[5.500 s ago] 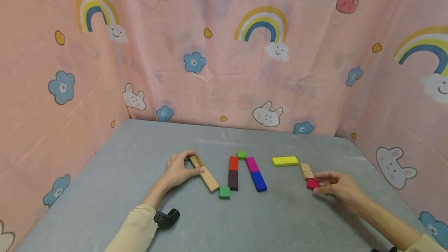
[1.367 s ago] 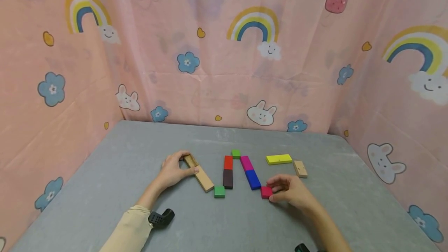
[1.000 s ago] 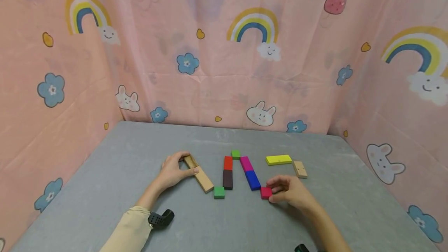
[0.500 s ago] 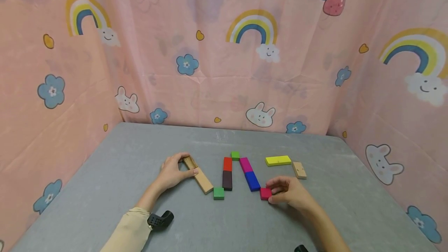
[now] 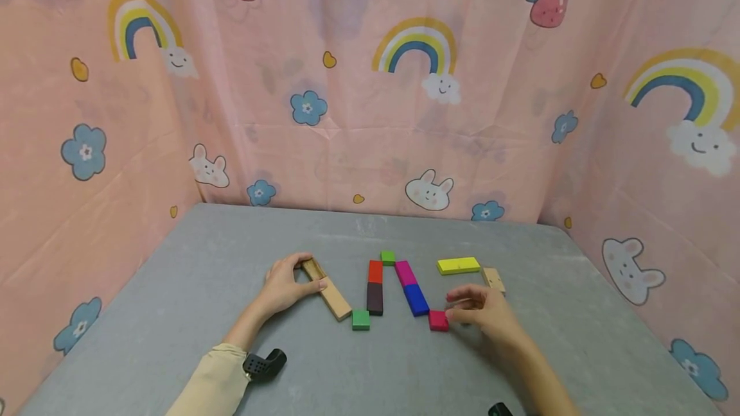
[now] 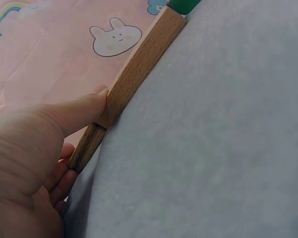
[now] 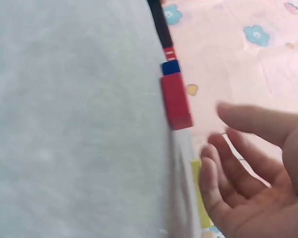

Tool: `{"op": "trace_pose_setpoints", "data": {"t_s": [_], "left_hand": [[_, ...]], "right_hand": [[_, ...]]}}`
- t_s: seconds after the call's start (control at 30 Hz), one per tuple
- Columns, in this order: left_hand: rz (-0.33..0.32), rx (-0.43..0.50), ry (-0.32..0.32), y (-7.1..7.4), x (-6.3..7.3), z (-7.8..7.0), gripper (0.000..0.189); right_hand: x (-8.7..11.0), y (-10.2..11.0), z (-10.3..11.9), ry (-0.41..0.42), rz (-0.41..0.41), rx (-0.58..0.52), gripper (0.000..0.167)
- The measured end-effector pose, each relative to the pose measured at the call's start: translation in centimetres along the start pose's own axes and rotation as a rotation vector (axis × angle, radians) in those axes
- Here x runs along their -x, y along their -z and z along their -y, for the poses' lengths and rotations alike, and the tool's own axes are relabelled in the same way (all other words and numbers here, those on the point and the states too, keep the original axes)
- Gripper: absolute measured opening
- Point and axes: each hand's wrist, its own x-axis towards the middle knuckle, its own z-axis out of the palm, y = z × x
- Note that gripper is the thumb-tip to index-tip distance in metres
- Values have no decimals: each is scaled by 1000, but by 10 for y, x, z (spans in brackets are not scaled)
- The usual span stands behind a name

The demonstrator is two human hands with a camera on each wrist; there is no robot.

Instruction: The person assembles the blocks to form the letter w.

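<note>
My left hand (image 5: 289,282) holds two plain wooden blocks lying end to end in a slanted line. Its thumb presses the side of the lighter wooden block (image 6: 144,64) near the joint. The fingers curl at the outer end of the darker wooden block (image 6: 87,146). My right hand (image 5: 488,313) hovers just right of the red block (image 5: 438,321), fingers loosely bent and holding nothing. In the right wrist view a gap shows between the fingers and the red block (image 7: 177,101). That block sits at the near end of the blue block (image 5: 415,300).
A green block (image 5: 361,320) touches the wooden line's near end. Beside it run a dark brown block (image 5: 374,299) and an orange-red block (image 5: 375,271), then a light green block (image 5: 387,258) and a magenta block (image 5: 405,272). Rightward lie a yellow block (image 5: 458,266) and a small wooden block (image 5: 493,279).
My right hand brought the red block leftward from beside the small wooden block to the blue block's near end, then let it go and drew slightly away. My left hand stayed on the wooden blocks.
</note>
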Motion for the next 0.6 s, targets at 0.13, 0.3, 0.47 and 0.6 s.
{"op": "trace_pose_setpoints", "data": {"t_s": [0.13,0.3,0.47,0.6], "left_hand": [[2,4,2,-1,0,1,75],[-3,-1,-9,-1,0,3,74],[-4,-5,-13,-1,-1,1,74],[-5,-4,-13,0,-2,2,74]], "right_hand": [[-1,7,4,-24,-145,-14,42],[-11,12,7,-34,-223,40,52],[-25,13,9,-7,-231,102,53],[-35,12,7,0,-209,135,51]]}}
